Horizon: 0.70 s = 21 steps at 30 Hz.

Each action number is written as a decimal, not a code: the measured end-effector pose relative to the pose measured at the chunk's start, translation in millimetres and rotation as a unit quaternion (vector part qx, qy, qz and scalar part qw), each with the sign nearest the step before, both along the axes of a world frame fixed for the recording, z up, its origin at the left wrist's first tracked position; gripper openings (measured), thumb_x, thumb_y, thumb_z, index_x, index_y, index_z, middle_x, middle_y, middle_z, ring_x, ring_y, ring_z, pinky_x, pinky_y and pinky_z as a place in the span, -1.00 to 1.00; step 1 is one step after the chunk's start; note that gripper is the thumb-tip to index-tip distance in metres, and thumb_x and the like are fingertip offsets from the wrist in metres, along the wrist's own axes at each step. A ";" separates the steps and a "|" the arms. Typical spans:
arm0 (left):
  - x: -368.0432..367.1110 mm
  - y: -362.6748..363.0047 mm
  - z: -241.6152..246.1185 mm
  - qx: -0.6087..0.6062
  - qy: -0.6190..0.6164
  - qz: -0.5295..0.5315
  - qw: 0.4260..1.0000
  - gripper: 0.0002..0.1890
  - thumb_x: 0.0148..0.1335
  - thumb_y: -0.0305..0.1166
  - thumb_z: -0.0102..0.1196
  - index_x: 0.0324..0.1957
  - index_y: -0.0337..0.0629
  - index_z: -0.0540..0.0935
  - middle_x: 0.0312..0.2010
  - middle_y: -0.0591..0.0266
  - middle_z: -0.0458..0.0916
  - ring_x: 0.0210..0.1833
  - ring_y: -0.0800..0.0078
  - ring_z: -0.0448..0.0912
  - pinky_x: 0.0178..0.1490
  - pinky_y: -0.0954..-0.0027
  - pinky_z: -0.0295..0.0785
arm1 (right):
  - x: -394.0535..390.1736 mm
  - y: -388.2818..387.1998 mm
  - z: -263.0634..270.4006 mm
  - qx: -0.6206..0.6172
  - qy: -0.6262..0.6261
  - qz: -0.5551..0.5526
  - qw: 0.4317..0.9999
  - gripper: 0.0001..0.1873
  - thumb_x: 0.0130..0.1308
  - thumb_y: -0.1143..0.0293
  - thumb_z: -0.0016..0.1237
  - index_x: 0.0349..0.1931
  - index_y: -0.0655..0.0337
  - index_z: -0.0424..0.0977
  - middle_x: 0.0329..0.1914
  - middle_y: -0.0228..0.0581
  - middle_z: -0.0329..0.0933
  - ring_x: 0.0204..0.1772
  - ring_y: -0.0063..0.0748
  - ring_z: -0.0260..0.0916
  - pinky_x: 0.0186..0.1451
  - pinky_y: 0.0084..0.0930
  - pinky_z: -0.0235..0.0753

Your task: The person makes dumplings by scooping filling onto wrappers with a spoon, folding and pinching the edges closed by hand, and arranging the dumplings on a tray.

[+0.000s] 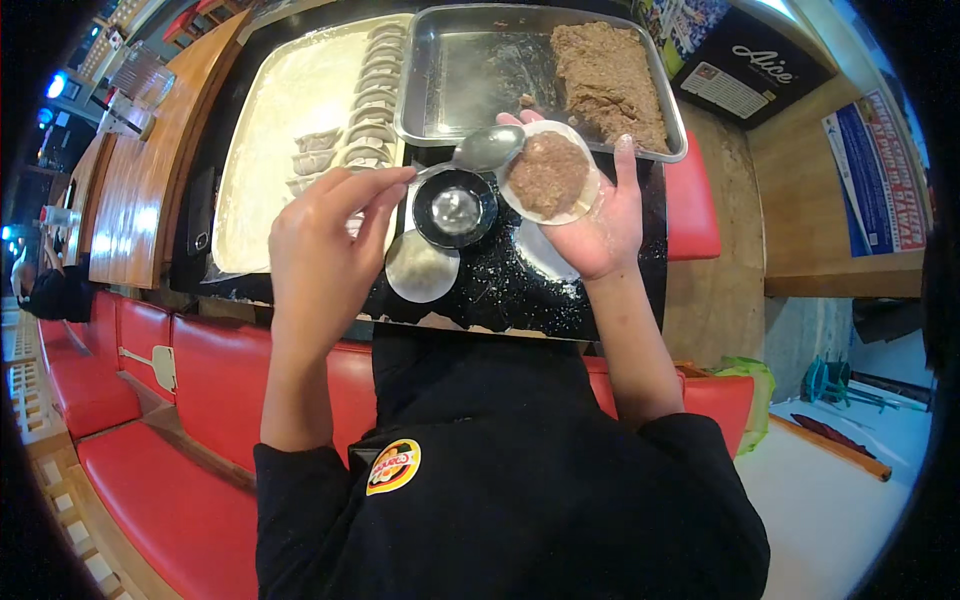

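My left hand (330,240) grips the handle of a metal spoon (489,148), whose bowl is at the left edge of a round dough wrapper (589,196). The wrapper, spread with minced meat filling (548,174), lies on my upturned right hand (611,232), thumb held apart. Between the hands stands a small black bowl (455,208) with a shiny, apparently liquid content. Round dough wrappers (422,270) lie just below it. Folded dumplings (375,97) line the right side of a floured tray (289,97), partly hidden by my left hand.
Behind my hands, a metal tray (480,82) holds a block of minced meat (611,75) on its right. White flour (544,247) is scattered on the black tabletop (495,292). A dark phone-like object (201,210) lies left of the floured tray. Red seats (225,375) flank me.
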<state>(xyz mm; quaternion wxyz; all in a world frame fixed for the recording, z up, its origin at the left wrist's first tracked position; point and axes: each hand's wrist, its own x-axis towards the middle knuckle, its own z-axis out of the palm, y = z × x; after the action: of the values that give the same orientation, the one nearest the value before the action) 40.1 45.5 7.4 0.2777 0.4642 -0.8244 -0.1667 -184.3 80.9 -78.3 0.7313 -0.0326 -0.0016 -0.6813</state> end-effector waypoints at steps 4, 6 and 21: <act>1.9 2.3 -5.2 -0.007 -0.007 -0.015 1.000 -0.83 0.21 -0.50 0.16 -0.15 -0.18 0.71 -0.50 0.10 0.56 -0.42 0.35 0.55 -0.30 0.42 0.38 | -0.5 -2.0 4.7 -0.005 0.035 -0.030 0.999 -0.05 0.35 -0.31 -0.40 0.39 0.45 -0.03 0.50 0.23 -0.10 0.53 0.06 -0.09 0.54 -0.01 -0.14; 3.3 2.5 -7.9 0.000 -0.010 -0.015 1.000 -0.83 0.22 -0.50 0.15 -0.15 -0.17 0.71 -0.48 0.09 0.58 -0.40 0.34 0.57 -0.29 0.42 0.39 | -2.7 -2.5 4.4 0.002 0.040 -0.031 0.999 -0.06 0.35 -0.31 -0.41 0.38 0.46 -0.02 0.48 0.23 -0.06 0.52 0.07 -0.07 0.54 -0.01 -0.12; 1.8 -18.1 6.8 0.005 -0.049 -0.024 0.999 -0.85 0.22 -0.40 0.16 -0.20 -0.15 0.73 -0.34 0.08 0.70 -0.27 0.24 0.66 -0.18 0.38 0.47 | 8.6 4.2 13.7 0.045 0.170 0.108 0.978 0.00 0.35 -0.38 -0.65 0.31 0.54 0.09 0.33 0.25 0.21 0.38 0.11 0.19 0.46 -0.04 0.11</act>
<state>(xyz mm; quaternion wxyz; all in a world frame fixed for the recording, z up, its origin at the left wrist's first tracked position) 41.9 27.4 14.2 0.2310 0.4528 -0.8472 -0.1544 -175.7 85.1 -64.6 0.7911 -0.1149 0.1503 -0.5817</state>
